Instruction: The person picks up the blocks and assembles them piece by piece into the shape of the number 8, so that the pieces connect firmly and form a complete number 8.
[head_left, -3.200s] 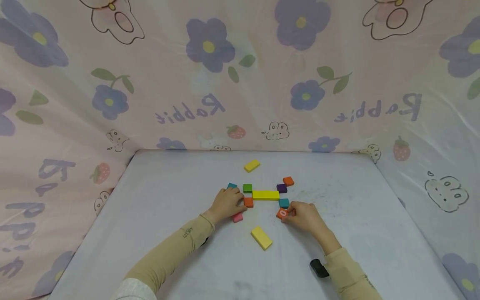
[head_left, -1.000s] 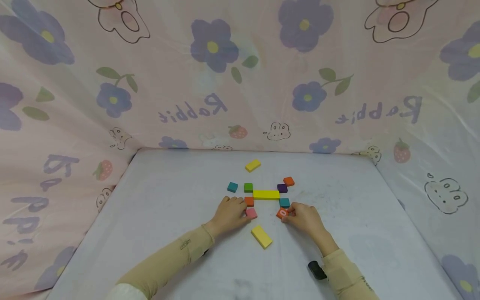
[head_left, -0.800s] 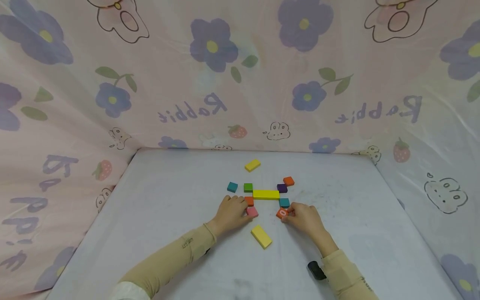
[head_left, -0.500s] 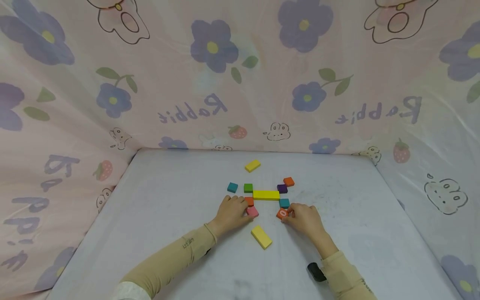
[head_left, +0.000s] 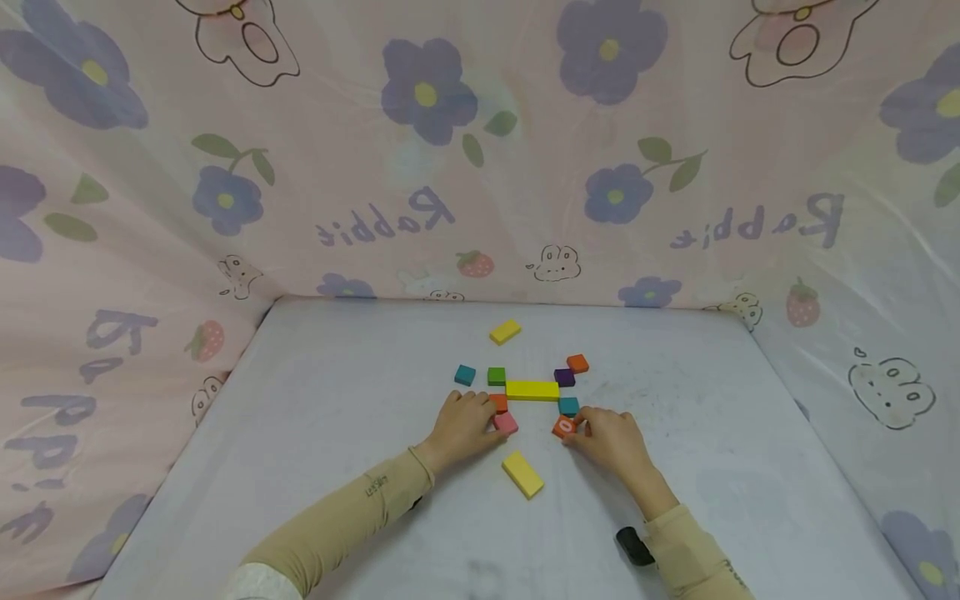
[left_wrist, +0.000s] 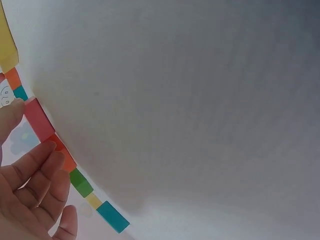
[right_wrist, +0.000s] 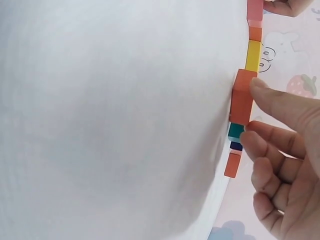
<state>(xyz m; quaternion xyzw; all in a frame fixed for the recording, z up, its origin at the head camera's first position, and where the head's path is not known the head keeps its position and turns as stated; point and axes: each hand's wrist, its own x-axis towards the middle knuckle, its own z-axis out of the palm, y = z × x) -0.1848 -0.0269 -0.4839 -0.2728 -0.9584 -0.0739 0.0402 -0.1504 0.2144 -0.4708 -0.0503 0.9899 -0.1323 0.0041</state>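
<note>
In the head view my left hand (head_left: pixel 461 427) pinches a pink block (head_left: pixel 506 423) by its ends, thumb at the near side. It sits just in front of a red-orange block (head_left: pixel 498 403), partly hidden by my fingertips. My right hand (head_left: pixel 613 437) pinches an orange block marked 0 (head_left: pixel 564 427), turned askew, close in front of a teal block (head_left: pixel 568 406). Between these two sides lies a long yellow block (head_left: pixel 532 391), with a green block (head_left: pixel 497 376) and a purple block (head_left: pixel 565 377) at its far corners. The right wrist view shows the orange block (right_wrist: pixel 242 95) between thumb and fingers.
Loose on the white tabletop (head_left: pixel 360 358) lie a yellow block (head_left: pixel 506 332) at the back, another yellow block (head_left: pixel 522 475) in front, a teal block (head_left: pixel 465 375) on the left and an orange block (head_left: pixel 577 363) at the back right. Printed cloth (head_left: pixel 525 167) hangs behind.
My left hand has brought the pink block rightward and slightly back, up to the red-orange block, uncovering the left teal block. My right hand stays on the orange block; lately both hands barely move.
</note>
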